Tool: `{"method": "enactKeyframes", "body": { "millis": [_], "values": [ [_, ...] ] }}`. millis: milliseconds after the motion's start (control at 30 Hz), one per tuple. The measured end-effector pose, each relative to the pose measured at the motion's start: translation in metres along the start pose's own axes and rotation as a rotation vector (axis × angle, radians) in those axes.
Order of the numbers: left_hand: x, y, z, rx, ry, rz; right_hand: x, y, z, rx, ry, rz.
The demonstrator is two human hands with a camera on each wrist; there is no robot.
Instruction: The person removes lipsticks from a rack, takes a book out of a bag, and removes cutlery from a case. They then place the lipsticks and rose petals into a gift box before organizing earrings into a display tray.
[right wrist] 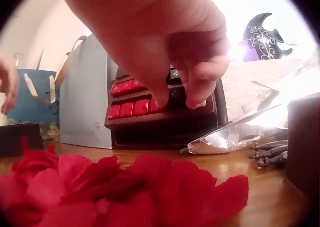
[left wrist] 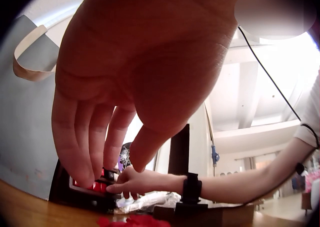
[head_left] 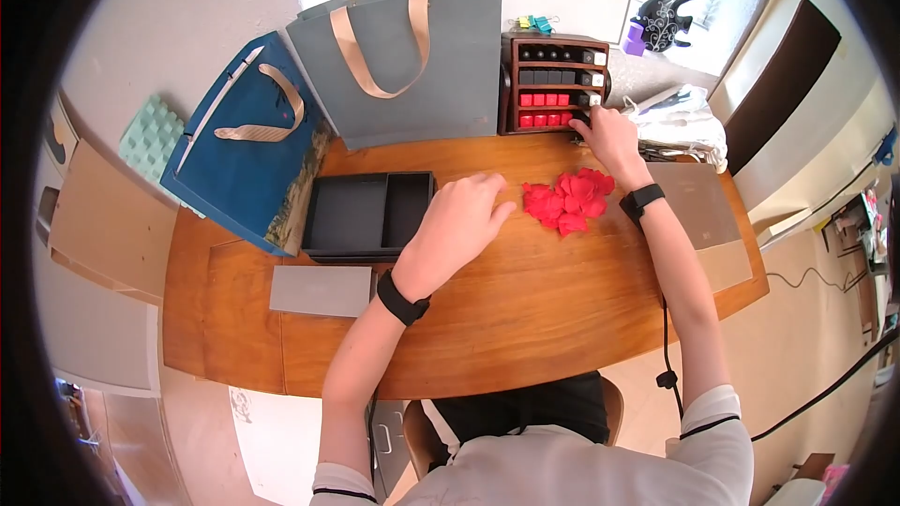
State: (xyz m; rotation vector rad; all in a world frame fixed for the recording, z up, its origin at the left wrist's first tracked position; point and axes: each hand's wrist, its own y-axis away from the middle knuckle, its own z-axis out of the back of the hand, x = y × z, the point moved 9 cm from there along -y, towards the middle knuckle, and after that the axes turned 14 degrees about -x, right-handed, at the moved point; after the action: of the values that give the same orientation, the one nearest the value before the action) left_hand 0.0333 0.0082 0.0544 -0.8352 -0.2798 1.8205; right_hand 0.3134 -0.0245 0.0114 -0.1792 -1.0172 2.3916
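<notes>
A small dark wooden rack [head_left: 509, 84] holds rows of red, black and white blocks. At its lowest row, my right hand [head_left: 614, 142] pinches a black block [right wrist: 176, 98] between thumb and fingers, beside the red blocks [right wrist: 128, 109]; the fingers partly cover the block. My left hand [head_left: 459, 220] hangs over the table with relaxed, bent fingers and holds nothing, between an open black box [head_left: 345, 214] and red petals [head_left: 569, 200]. In the left wrist view, the left hand [left wrist: 125, 77] shows its palm, empty.
Behind the table's left half stand a blue bag [head_left: 239, 150] and a grey bag [head_left: 450, 66]. A grey lid [head_left: 322, 290] lies at front left. Crumpled clear wrapping [head_left: 682, 122] and a brown box [head_left: 698, 206] are at right. Binder clips [head_left: 534, 24] sit atop the rack.
</notes>
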Motion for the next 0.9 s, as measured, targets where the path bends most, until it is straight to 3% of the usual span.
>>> {"method": "enactKeyframes", "body": {
  "millis": [367,600,733,767,867,900],
  "values": [
    [-0.002,0.003,-0.008,0.057,-0.037,0.014,-0.017,-0.004,-0.009,0.122,-0.095,-0.032],
    [-0.006,0.008,-0.023,0.123,-0.044,0.013,-0.050,0.017,0.017,0.400,-0.213,-0.058],
    [-0.013,0.012,-0.031,0.149,-0.047,-0.031,-0.045,0.040,0.033,0.499,-0.228,0.093],
    [-0.015,0.013,-0.031,0.147,-0.047,-0.048,-0.042,0.048,0.032,0.597,-0.241,0.121],
    [-0.024,0.013,-0.018,0.141,-0.028,-0.050,-0.017,0.066,0.043,0.574,-0.263,0.189],
    [-0.025,0.014,-0.012,0.130,-0.023,-0.044,-0.007,0.073,0.046,0.470,-0.242,0.253]
  ]
}}
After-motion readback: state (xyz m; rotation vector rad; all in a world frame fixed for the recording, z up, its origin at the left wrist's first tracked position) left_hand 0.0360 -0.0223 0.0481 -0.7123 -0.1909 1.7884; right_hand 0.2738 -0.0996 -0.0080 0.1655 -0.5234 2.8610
